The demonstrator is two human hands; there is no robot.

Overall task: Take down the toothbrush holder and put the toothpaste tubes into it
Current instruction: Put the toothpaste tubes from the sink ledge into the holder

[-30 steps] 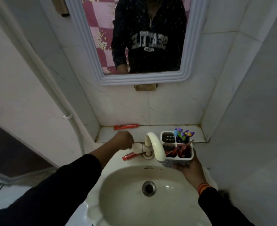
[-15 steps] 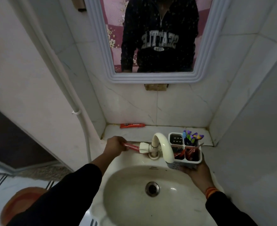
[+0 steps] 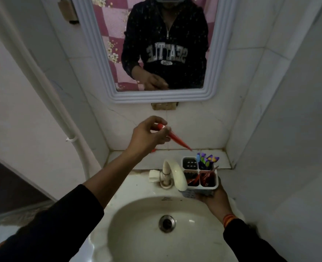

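My left hand [image 3: 147, 135] is raised above the sink's back ledge and pinches a red toothpaste tube [image 3: 177, 139] by its cap end; the flat end slants down to the right, just above the holder. My right hand [image 3: 212, 197] grips the white four-compartment toothbrush holder [image 3: 200, 174] from below, right of the tap. Purple and blue toothbrush heads [image 3: 206, 159] stand in its back right compartment, and red tubes lie in the two front compartments. Another red tube [image 3: 153, 150] on the ledge shows only as a sliver behind my left wrist.
A cream tap [image 3: 172, 172] curves over the white sink [image 3: 137, 233] just left of the holder. A tiled ledge [image 3: 222, 159] runs behind the sink below a white-framed mirror [image 3: 156, 95]. A white pipe [image 3: 75, 144] runs down the left wall.
My left hand has lifted the red tube from beside the tap's handle and carried it up and to the right, over the holder. The holder stays in my right hand.
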